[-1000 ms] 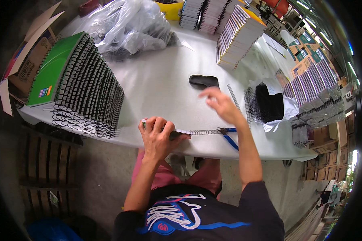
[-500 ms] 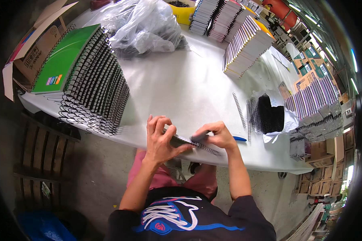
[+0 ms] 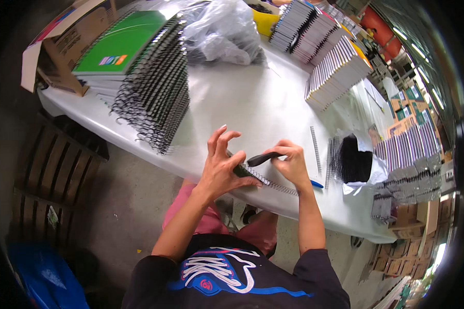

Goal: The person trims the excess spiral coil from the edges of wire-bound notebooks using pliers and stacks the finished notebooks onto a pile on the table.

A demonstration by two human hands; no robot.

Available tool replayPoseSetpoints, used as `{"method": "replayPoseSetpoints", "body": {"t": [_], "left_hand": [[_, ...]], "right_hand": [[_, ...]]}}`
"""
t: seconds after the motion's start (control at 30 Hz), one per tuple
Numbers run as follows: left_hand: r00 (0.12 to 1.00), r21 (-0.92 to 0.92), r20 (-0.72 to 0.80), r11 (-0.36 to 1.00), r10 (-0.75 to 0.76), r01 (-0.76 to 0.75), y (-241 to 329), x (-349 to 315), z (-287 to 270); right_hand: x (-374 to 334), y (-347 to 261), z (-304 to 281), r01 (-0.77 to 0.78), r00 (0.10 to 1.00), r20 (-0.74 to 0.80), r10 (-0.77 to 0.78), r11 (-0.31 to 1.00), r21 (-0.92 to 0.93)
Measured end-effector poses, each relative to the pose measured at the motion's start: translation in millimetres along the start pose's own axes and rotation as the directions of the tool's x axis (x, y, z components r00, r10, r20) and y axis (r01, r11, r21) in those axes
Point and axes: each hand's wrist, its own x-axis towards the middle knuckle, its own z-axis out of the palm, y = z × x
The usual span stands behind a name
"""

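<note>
Lifted off the table (image 3: pixel 237 103): black tool (image 3: pixel 263 158), pinched in right fingers (image 3: pixel 283 150); notebook (image 3: pixel 240 170) (coil (image 3: pixel 277 186) trailing out) gripped between left fingers (image 3: pixel 233 161).

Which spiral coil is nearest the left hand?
The grey coil leading rightward from the left hand; other loose coils lie farther off, beyond the right hand.

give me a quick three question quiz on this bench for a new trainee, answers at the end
1. Which hand holds the black tool?
2. True or false: the coil sticks out beyond the left hand, toward the right.
3. What colour is the tub at the back of the table: a) red, b) yellow, c) green?

Key: 1. The right hand. 2. True. 3. b.
</note>
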Motion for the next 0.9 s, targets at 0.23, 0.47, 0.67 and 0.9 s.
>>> {"method": "replayPoseSetpoints", "body": {"t": [0.23,0.47,0.67,0.9], "left_hand": [[0.991,-0.333,0.024,0.934,-0.129,0.129,-14,5,10],[0.983,-0.408,-0.071,0.904,-0.169,0.126,-25,-2,19],[0.962,-0.505,0.024,0.827,-0.273,0.247,-28,-5,25],[0.950,-0.400,0.076,0.864,-0.302,0.307,-24,-2,22]], "right_hand": [[-2,-3,14,-0.086,0.993,-0.066,0.095,0.989,0.119],[1,-7,12,-0.033,0.999,-0.021,0.037,0.987,0.158],[13,-19,21,0.008,1.000,0.015,-0.009,0.993,0.116],[26,-21,29,0.000,1.000,0.021,-0.003,0.990,0.140]]}}
